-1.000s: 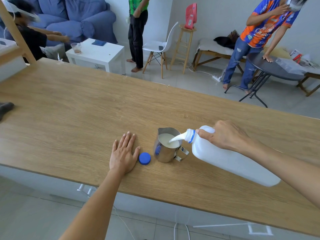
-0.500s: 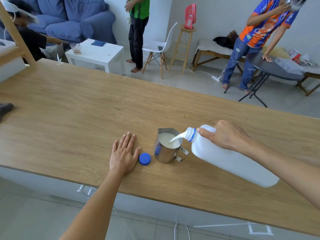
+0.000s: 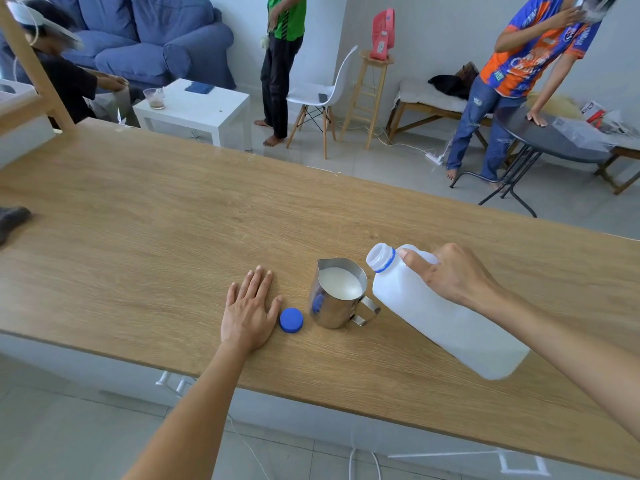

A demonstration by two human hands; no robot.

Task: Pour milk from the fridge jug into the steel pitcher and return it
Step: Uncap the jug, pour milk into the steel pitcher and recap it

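Head view | left hand lies flat and open on the wooden counter, low centre, holding nothing | blue cap just beside it | steel pitcher with milk stands right of the cap | right hand grips the tilted, uncapped white jug by its handle, mouth beside the pitcher rim

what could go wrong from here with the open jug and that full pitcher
The milk jug is uncapped and tilted in the right hand, its mouth beside the steel pitcher; a dip could spill milk on the counter. The pitcher looks quite full, so a knock from the jug might slop or tip it. The blue cap lies loose by the left hand and could get nudged away.
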